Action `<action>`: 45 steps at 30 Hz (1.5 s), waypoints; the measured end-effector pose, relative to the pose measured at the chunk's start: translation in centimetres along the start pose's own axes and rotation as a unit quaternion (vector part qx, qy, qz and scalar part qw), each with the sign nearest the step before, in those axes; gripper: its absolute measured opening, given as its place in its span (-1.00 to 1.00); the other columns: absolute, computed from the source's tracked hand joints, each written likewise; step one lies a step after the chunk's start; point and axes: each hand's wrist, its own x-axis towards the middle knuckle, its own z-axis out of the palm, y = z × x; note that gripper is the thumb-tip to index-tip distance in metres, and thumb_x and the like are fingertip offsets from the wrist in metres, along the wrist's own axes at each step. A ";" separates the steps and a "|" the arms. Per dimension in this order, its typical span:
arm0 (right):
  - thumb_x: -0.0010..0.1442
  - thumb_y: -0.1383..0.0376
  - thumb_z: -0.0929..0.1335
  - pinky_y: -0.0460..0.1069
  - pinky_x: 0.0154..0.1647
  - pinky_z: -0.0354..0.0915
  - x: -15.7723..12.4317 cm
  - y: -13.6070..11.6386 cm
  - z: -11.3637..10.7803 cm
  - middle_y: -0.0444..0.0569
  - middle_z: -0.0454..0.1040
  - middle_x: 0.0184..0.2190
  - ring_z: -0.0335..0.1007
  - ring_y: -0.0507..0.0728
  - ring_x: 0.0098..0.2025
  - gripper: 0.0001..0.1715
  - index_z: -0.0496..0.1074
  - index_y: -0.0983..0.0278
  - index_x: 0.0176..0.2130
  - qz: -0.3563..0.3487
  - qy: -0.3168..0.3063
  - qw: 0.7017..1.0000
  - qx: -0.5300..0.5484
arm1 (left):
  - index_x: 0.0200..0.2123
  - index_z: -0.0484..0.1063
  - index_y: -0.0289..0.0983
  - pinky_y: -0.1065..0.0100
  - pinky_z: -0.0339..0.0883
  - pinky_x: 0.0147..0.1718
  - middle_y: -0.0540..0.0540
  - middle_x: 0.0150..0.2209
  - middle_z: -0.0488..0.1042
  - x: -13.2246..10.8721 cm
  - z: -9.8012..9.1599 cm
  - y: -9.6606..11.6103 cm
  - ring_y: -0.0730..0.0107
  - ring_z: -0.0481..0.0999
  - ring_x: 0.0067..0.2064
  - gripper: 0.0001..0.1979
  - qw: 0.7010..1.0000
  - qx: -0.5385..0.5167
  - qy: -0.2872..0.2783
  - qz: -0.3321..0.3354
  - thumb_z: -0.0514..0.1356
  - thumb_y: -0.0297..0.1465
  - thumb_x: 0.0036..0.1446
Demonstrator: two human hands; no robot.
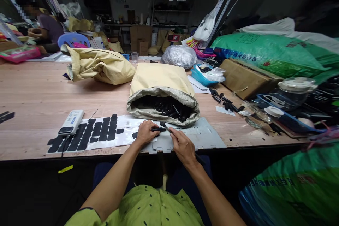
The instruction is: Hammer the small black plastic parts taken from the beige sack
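The left hand (147,132) has its fingers narrowed on a small black piece (159,129), which lies over the grey sheet (203,135) near the table's front edge; whether the piece bears on the sheet cannot be told. The fingers of the right hand (182,144) are closed around a slim tool (166,127), its dark, rounded head just beside the left fingertips. Caution: a loose left grip could let the piece roll or turn; a misdirected tool could strike or pinch the left fingers. The sack (160,74) stands directly behind, its mouth towards the hands; a bump against its rim could spill the dark pieces (165,108) inside onto the work area. A left elbow swung wide could catch the cable (63,148) below the white device (71,122) and drag the device across the black patches (102,130).
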 end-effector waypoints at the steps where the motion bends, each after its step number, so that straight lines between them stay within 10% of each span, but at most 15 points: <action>1: 0.35 0.24 0.19 -0.04 -0.13 0.33 0.4 0.5 0.0 -0.06 0.54 -0.12 0.46 0.11 -0.09 -0.59 0.44 0.13 0.11 0.002 0.014 1.000 -0.011 | -0.22 0.60 -0.13 0.25 0.18 -0.15 -0.03 -0.30 0.46 0.0 0.0 0.0 0.23 0.36 -0.16 -0.80 1.000 0.002 0.001 -0.001 0.32 -0.31 0.03; 16: 0.28 0.28 0.29 0.00 -0.22 0.07 1.3 3.7 1.5 -0.07 0.49 -0.31 0.25 0.12 -0.26 -0.73 0.53 0.18 -0.07 -0.016 0.083 0.986 -0.146 | -0.45 0.59 -0.19 0.16 0.20 -0.05 -0.02 -0.22 0.46 -1.3 -1.1 0.2 0.22 0.35 -0.13 -0.82 0.995 -0.032 -0.060 0.069 0.44 -0.41 -0.24; 23: 0.27 0.28 0.30 0.00 -0.19 0.08 1.3 3.5 1.4 -0.07 0.48 -0.28 0.24 0.12 -0.23 -0.73 0.51 0.17 -0.06 -0.007 0.068 0.987 -0.142 | -0.45 0.56 -0.18 -0.02 0.01 0.23 -0.04 0.26 0.26 -7.6 -1.5 0.0 -0.08 0.13 0.27 -0.77 0.983 -0.033 -0.137 0.119 0.43 -0.46 -0.29; 31: 0.28 0.28 0.28 0.03 -0.18 0.10 1.3 3.1 1.3 -0.04 0.47 -0.28 0.25 0.14 -0.22 -0.72 0.50 0.18 -0.07 -0.005 0.069 0.987 -0.145 | -0.35 0.54 -0.16 -0.17 -0.10 0.26 -0.10 0.36 0.12 -11.9 -0.5 0.5 -0.21 0.07 0.33 -0.71 0.985 0.026 -0.082 0.152 0.43 -0.40 -0.25; 37: 0.28 0.28 0.29 0.02 -0.18 0.09 1.3 3.0 1.3 -0.04 0.46 -0.29 0.25 0.14 -0.22 -0.72 0.50 0.19 -0.06 -0.010 0.070 0.986 -0.148 | -0.30 0.52 -0.20 0.19 0.28 -0.07 -0.10 -0.22 0.54 -3.1 -1.4 3.5 0.22 0.42 -0.13 -0.87 0.990 -0.040 0.045 0.130 0.19 -0.32 0.18; 45: 0.27 0.29 0.29 0.02 -0.18 0.09 1.3 3.2 1.4 -0.04 0.45 -0.30 0.25 0.15 -0.21 -0.73 0.49 0.19 -0.06 -0.009 0.068 0.988 -0.142 | -0.05 0.53 -0.15 0.19 0.19 -0.03 -0.10 -0.04 0.51 12.3 1.1 7.5 0.15 0.35 0.00 -0.70 0.973 0.121 -0.032 0.194 0.18 -0.47 0.15</action>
